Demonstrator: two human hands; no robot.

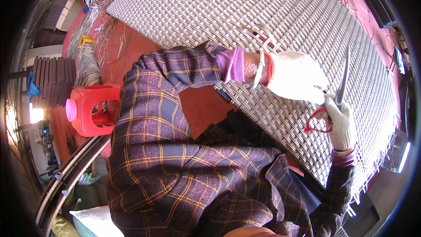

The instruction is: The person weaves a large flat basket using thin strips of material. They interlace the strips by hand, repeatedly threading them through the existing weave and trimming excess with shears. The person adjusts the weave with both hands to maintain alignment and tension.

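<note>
A large woven panel (197, 13) of grey-beige flat strips spreads in front of me, with loose strip ends along its right edge. My right hand (342, 125), in a white glove, is closed around a pair of scissors (344, 77). Their long grey blade points away from me, and a red-wrapped handle loop shows beside the fingers. My left hand (296, 77), also gloved in white, reaches across the panel close to the scissors. Glare washes it out, and its fingertips are hard to make out. A pale loose strip (265, 35) loops up beside a small gap in the weave.
To the left stands a red plastic container (83, 109) with cut-out sides and a pink cap. Behind it lies a bundle of pale strips (87, 68) with a yellow piece at its end. Loose strips litter the red floor (116, 50). A white sack (96, 221) lies lower left.
</note>
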